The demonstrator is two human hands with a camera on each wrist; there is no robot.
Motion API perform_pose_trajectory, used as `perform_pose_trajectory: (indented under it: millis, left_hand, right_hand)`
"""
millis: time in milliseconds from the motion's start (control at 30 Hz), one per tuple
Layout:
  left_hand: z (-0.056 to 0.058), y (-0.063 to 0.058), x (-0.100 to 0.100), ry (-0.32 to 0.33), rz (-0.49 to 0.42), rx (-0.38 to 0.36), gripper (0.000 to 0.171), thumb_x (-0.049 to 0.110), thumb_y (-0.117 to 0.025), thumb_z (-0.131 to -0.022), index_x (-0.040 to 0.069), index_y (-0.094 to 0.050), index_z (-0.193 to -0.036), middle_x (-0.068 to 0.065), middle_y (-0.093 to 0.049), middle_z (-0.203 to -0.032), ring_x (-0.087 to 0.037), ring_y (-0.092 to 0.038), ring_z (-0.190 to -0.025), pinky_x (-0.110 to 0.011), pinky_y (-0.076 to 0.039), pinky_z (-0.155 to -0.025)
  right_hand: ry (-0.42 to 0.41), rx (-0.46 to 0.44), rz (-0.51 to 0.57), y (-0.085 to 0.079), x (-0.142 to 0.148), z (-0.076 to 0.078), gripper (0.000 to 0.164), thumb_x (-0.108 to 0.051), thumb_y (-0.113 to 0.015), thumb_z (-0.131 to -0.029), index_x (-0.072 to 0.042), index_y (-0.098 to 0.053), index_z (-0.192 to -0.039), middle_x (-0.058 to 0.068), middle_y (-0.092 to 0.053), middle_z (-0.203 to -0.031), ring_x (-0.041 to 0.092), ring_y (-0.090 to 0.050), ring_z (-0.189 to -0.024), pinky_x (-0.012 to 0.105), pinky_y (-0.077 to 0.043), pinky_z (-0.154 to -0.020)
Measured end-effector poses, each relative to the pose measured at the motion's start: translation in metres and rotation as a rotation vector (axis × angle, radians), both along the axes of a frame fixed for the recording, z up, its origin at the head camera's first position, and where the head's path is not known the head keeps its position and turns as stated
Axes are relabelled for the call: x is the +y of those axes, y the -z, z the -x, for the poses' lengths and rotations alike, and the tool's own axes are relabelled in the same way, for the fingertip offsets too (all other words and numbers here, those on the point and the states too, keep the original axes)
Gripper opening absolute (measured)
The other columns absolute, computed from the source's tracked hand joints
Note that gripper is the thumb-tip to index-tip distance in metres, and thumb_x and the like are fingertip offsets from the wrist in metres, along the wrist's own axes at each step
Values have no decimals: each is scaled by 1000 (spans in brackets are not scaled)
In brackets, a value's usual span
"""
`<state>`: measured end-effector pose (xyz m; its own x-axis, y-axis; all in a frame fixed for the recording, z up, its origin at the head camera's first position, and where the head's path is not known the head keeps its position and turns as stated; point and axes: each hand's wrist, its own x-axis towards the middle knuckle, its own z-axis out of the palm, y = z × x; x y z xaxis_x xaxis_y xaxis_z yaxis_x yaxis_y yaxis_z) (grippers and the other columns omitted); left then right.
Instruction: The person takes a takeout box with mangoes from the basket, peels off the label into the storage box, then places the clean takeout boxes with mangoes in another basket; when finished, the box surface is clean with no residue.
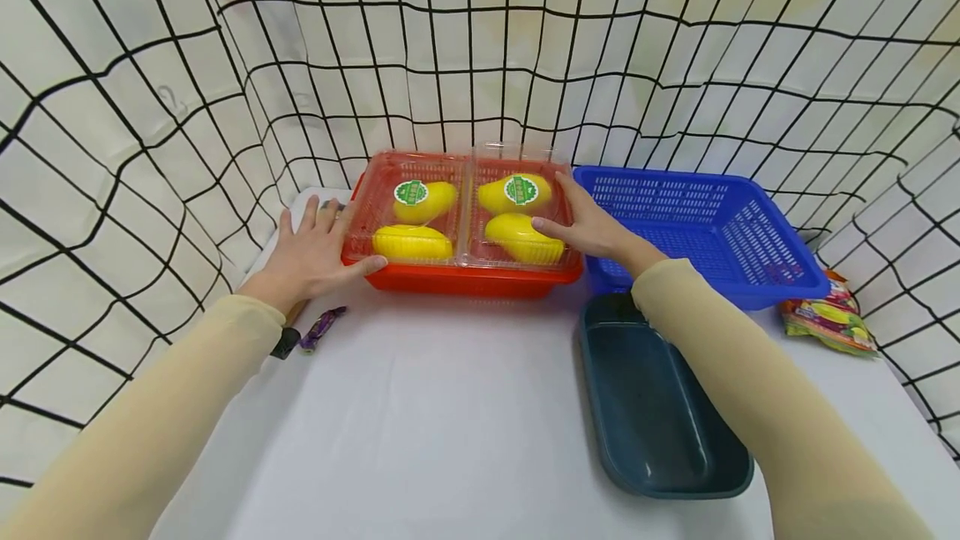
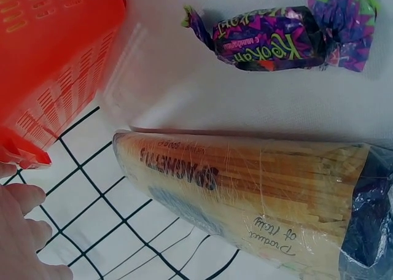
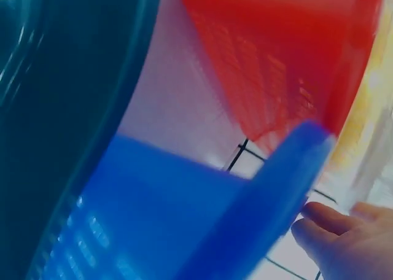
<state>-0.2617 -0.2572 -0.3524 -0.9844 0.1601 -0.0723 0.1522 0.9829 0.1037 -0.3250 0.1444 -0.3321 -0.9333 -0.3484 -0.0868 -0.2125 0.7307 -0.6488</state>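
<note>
Side by side in a red basket (image 1: 465,282) lie two clear plastic packs, each with two yellow mangoes; green-and-white stickers sit on the upper ones. My left hand (image 1: 307,257) is at the basket's left side, fingers spread and straight, thumb across the front-left corner. At the right end, my right hand (image 1: 596,227) lies along the edge of the right pack (image 1: 480,223), thumb over its top. Its fingers look extended in the right wrist view. How firmly either hand touches is hard to tell.
A blue basket (image 1: 720,232) stands right of the red one, a dark teal tray (image 1: 652,415) in front of it. Colourful packets (image 1: 828,319) lie at far right. Near my left wrist are a wrapped candy (image 1: 322,329) and a spaghetti bag (image 2: 245,194). Black wire mesh surrounds the table.
</note>
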Motion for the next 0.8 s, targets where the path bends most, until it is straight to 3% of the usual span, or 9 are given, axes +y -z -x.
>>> perform_pose_trajectory:
  millis: [100, 233, 333, 467, 567, 800]
  left_hand:
    - [0, -1, 0, 2, 5, -2, 110, 79, -40, -92, 6, -2, -165, -33, -7, -167, -56, 4, -154, -78, 5, -118]
    - [-1, -2, 1, 4, 6, -6, 109, 78, -40, -93, 6, -2, -165, -33, -6, -167, -55, 4, -154, -78, 6, -118]
    - [-1, -2, 1, 7, 7, -5, 109, 78, -40, -93, 6, -2, -165, -34, -7, -167, -55, 4, -154, -78, 6, -118]
    - [-2, -3, 0, 10, 4, -5, 110, 79, -40, -92, 6, -2, -165, -34, -7, -167, -56, 4, -154, -78, 6, -117]
    - [-2, -3, 0, 13, 6, -3, 110, 80, -39, -92, 6, -1, -165, -34, -7, -167, -56, 4, -153, -79, 6, -117]
    - [-1, -3, -1, 19, 20, 0, 112, 82, -37, -91, 6, 0, -164, -35, -7, -166, -57, 5, -153, -79, 6, -117]
  right_hand:
    - [29, 42, 84, 0, -2, -3, 108, -49, -68, -93, -26, 8, -165, 11, -11, -173, 37, -20, -157, 63, -32, -120]
    - [132, 36, 188, -2, -6, -6, 117, -49, -72, -91, -24, 17, -163, 10, -11, -173, 37, -21, -158, 60, -33, -120]
    - [184, 30, 236, -4, -8, -7, 115, -49, -73, -91, -21, 11, -165, 10, -11, -173, 37, -20, -158, 59, -31, -121]
    - [166, 11, 289, -4, -8, -6, 98, -46, -71, -93, -24, -9, -166, 10, -22, -170, 35, -30, -154, 57, -36, -120]
    - [160, -47, 362, -2, -6, -6, 94, -44, -70, -95, -28, -10, -166, 8, -28, -169, 32, -34, -152, 55, -38, -119]
    - [149, -74, 451, -6, -4, -11, 94, -42, -69, -95, -43, -5, -164, -1, -12, -174, 32, -20, -158, 59, -33, -122]
